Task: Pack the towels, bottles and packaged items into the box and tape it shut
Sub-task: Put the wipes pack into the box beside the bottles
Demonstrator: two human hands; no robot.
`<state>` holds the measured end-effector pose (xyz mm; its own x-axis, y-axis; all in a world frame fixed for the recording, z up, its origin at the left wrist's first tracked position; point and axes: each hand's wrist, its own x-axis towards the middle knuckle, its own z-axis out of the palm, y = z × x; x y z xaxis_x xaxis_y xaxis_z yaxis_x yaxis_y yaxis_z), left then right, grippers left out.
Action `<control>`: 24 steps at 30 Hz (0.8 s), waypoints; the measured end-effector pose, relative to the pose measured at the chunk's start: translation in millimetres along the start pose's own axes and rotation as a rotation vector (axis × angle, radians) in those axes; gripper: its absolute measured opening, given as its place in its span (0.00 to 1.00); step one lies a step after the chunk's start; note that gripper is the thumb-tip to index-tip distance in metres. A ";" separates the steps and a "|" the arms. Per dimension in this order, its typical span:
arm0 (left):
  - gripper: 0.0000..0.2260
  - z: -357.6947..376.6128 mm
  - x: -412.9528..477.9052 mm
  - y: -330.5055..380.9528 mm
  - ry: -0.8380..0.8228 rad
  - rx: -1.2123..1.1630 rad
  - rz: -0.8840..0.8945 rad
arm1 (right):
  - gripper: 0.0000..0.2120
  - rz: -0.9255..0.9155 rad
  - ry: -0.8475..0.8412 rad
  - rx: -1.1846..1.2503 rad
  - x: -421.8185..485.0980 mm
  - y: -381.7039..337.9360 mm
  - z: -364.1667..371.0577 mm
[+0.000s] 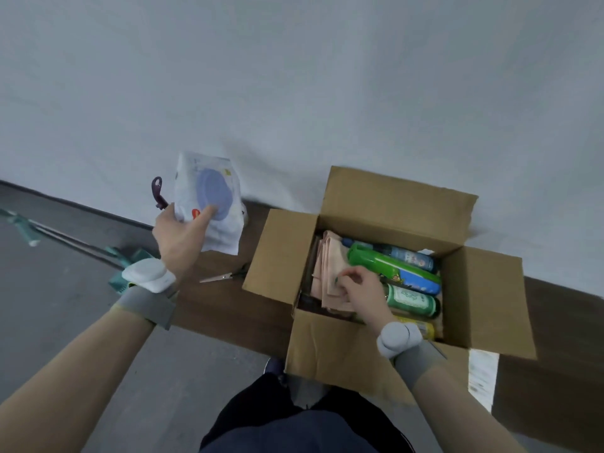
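My left hand holds a white pack above the counter, left of the box; the fingers are closed on its lower edge, with one fingertip pressed on the round blue lid on its face. The pack stands roughly upright, long axis vertical, lid facing me. Its print is too blurred to read. My right hand is inside the box, fingers curled and pinched on the top edge of the folded pink towels, which stand on edge along the left side of the box. To the right of the towels the bottles lie on their sides, long axes running left to right, caps toward the towels: a blue one, a green one with a blue end, a green one with a white label, and a yellow one nearest me. Their labels cannot be read. All four box flaps stand open. Scissors lie on the counter between pack and box, tips pointing left.
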<state>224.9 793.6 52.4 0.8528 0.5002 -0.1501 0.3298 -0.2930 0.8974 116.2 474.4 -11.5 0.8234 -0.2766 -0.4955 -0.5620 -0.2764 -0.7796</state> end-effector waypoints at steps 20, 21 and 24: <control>0.22 112.8 -135.2 -4.4 -0.775 0.015 -0.154 | 0.26 0.159 -0.181 0.557 -5.3 -5.1 -25.5; 0.19 112.8 -135.1 -4.7 -0.787 0.078 -0.128 | 0.26 0.160 -0.177 0.570 -4.6 -3.1 -24.8; 0.15 107.5 -130.8 -0.5 -0.822 0.324 -0.002 | 0.29 0.152 -0.144 0.553 -2.9 -1.7 -19.6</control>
<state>156.8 640.7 27.0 0.8323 -0.2073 -0.5142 0.3233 -0.5719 0.7539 113.2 457.6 -1.2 0.7609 -0.1374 -0.6342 -0.5819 0.2879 -0.7606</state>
